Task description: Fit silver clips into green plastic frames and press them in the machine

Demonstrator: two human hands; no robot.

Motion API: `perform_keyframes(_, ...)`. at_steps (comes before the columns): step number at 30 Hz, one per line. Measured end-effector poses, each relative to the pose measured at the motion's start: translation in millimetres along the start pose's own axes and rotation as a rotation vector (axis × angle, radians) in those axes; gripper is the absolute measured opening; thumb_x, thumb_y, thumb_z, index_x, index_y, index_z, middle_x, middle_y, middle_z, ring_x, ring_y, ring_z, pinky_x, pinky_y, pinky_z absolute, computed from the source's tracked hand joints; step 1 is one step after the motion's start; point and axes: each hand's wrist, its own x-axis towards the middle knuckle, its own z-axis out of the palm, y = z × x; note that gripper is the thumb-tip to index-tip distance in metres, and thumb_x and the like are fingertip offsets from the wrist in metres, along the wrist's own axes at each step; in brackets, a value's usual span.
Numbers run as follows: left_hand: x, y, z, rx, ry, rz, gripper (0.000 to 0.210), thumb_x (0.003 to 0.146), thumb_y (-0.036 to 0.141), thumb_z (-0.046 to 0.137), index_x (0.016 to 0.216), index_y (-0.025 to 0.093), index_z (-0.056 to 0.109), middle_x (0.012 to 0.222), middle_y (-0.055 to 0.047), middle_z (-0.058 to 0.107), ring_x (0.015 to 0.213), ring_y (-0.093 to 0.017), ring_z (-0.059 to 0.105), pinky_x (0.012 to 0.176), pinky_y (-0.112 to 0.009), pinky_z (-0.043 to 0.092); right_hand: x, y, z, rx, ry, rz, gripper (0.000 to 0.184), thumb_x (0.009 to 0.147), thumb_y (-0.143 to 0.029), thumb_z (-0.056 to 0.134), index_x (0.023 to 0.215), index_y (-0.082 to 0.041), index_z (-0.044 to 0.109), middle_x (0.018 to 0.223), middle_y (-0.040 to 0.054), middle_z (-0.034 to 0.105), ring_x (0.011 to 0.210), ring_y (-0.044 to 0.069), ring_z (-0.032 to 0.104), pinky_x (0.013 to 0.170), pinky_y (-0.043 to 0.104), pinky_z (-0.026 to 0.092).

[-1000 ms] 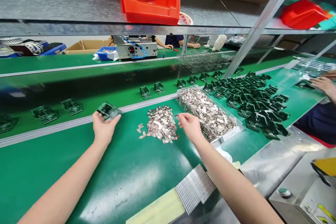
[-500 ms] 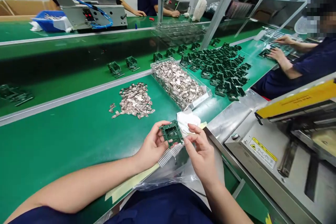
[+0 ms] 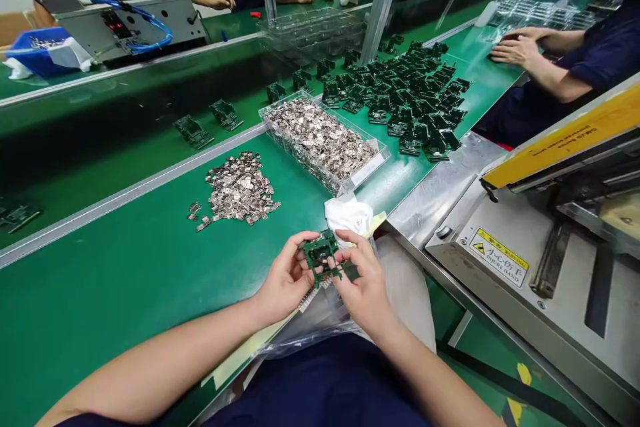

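Note:
Near the table's front edge, my left hand (image 3: pixel 283 283) grips the left side of a green plastic frame (image 3: pixel 319 248), which has a square recess and clips along its rim. My right hand (image 3: pixel 365 287) is closed around the frame's right edge, thumb below and fingers above. Whether a small metal piece is pinched there is hidden. Just behind the hands lies a crumpled white cloth (image 3: pixel 347 213). Part of a ridged pale strip (image 3: pixel 307 300) shows under the left hand. To the left is a pile of small metal plates (image 3: pixel 240 188).
A clear bin (image 3: pixel 367 170) of metal plates stands behind the cloth. Many green frames (image 3: pixel 400 97) are heaped beyond it, with several on the conveyor (image 3: pixel 125 153). A metal press (image 3: pixel 485 233) with a warning label borders the right. A co-worker's hands (image 3: pixel 520 47) rest farther back.
My right hand has moved in from beside the frame and now grasps its right edge. The frame is tilted differently. The view has shifted, and the co-worker's hands at right have come together.

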Motion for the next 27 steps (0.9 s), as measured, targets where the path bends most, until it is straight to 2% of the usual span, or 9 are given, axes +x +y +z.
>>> perform_keyframes(8,-2.1,-4.2,-1.2,0.07,-0.011,0.036,0.04,0.089,0.026,0.063,0.125,0.026,0.048,0.1,-0.002,0.06,0.086,-0.01,0.059,0.079,-0.019,0.052,-0.2,-1.6,2.4,0.0,0.045,-0.018,0.004,0.086,-0.019,0.058,0.082,-0.02,0.06,0.113,0.0115,0.059,0.108,0.026,0.057,0.091,0.04,0.045)
perform_keyframes(15,-2.0,-7.2,3.0,0.055,0.083,0.025,0.033,0.089,0.028,0.062,0.119,0.023,0.049,0.092,-0.002,0.06,0.075,-0.011,0.059,0.067,-0.022,0.056,-2.5,-3.4,5.0,0.014,0.087,0.01,0.005,0.087,-0.018,0.056,0.084,-0.02,0.06,0.105,0.0094,0.061,0.099,0.024,0.06,0.082,0.036,0.049)
perform_keyframes(19,-1.7,-7.1,5.8,0.003,0.088,0.023,0.034,0.089,0.028,0.062,0.119,0.023,0.047,0.087,-0.001,0.062,0.07,-0.011,0.062,0.065,-0.023,0.057,-4.8,-3.2,7.1,0.189,0.048,0.21,0.008,0.085,-0.022,0.06,0.092,-0.02,0.06,0.087,0.0045,0.063,0.076,0.019,0.061,0.066,0.031,0.052)
perform_keyframes(22,-2.6,-6.4,7.0,0.016,0.098,0.023,0.034,0.088,0.029,0.063,0.118,0.022,0.048,0.085,-0.001,0.062,0.067,-0.01,0.061,0.063,-0.023,0.057,-4.4,-5.0,10.3,0.401,0.041,0.402,0.014,0.08,-0.028,0.067,0.087,-0.02,0.059,0.079,0.0021,0.063,0.066,0.017,0.061,0.06,0.029,0.053)
perform_keyframes(27,-5.2,-2.7,8.5,0.075,0.136,0.007,0.034,0.088,0.031,0.063,0.118,0.022,0.05,0.088,-0.002,0.063,0.068,-0.011,0.061,0.064,-0.025,0.057,-2.7,-10.1,12.5,0.626,0.038,0.496,0.022,0.073,-0.032,0.078,0.078,-0.018,0.06,0.072,0.0001,0.062,0.061,0.015,0.062,0.059,0.027,0.054)
